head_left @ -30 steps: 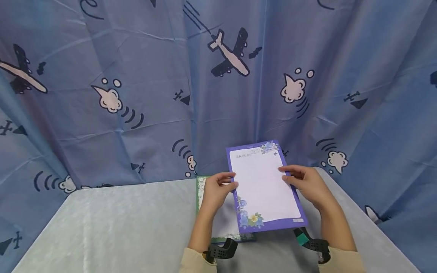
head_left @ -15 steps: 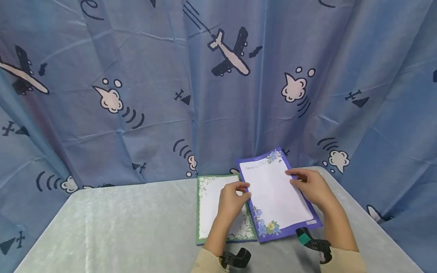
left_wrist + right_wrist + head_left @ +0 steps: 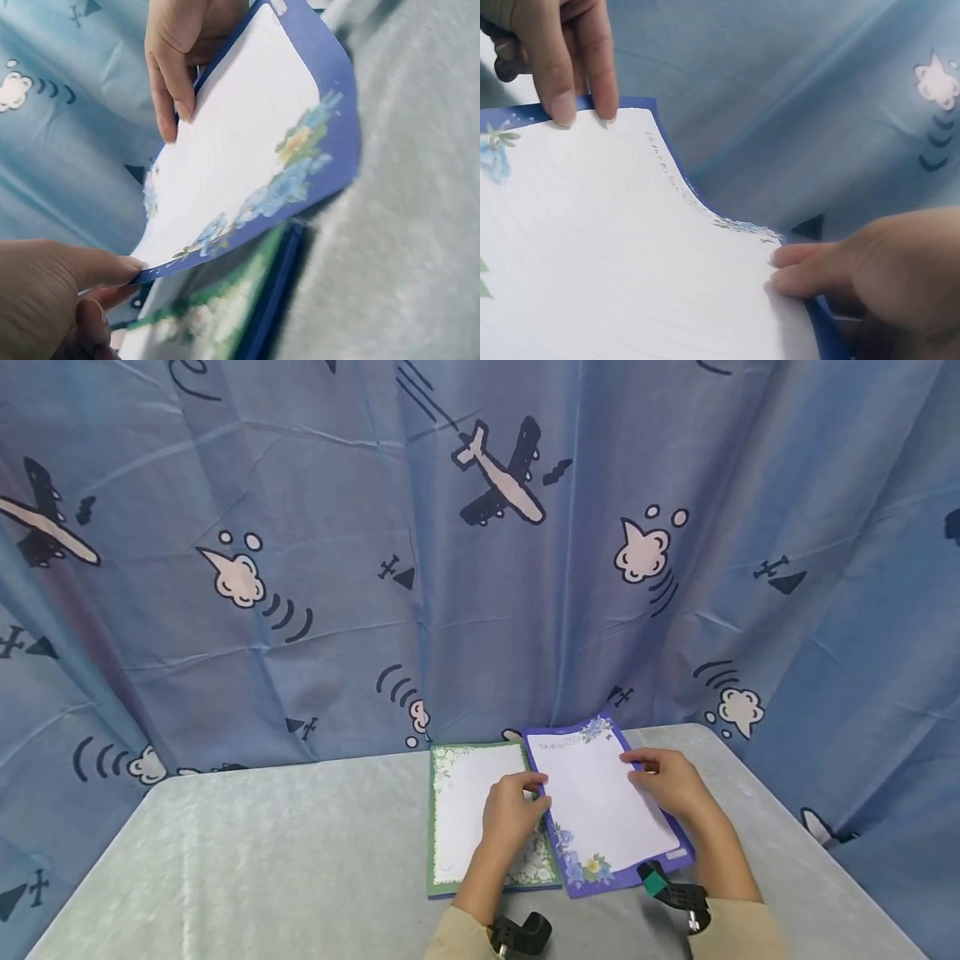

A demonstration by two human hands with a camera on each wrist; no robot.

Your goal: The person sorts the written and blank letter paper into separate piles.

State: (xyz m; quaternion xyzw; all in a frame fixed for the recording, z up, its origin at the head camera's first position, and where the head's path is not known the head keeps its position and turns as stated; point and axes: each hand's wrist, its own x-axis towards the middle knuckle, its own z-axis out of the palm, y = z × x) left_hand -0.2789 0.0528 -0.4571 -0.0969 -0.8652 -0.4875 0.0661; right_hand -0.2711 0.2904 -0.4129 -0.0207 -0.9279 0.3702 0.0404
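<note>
A sheet of letter paper with a purple border and blue flowers is held between both hands, bowed in the wrist views. My left hand pinches its left edge between thumb and fingers. At the opposite edge my right hand pinches it the same way. Under the left hand lies a stack of letter paper, green-bordered with white flowers on top. In the left wrist view the held sheet is raised above this green-bordered stack, its near corner just over the stack's edge.
A pale cloth-covered table carries the stack. Behind it hangs a blue curtain printed with airplanes and clouds, close to the table's far edge. Black wrist cameras sit on both wrists.
Both hands have brought the purple sheet lower, and first to the right, off the green-bordered stack, most of which has come into view. Their pinch on it stays.
</note>
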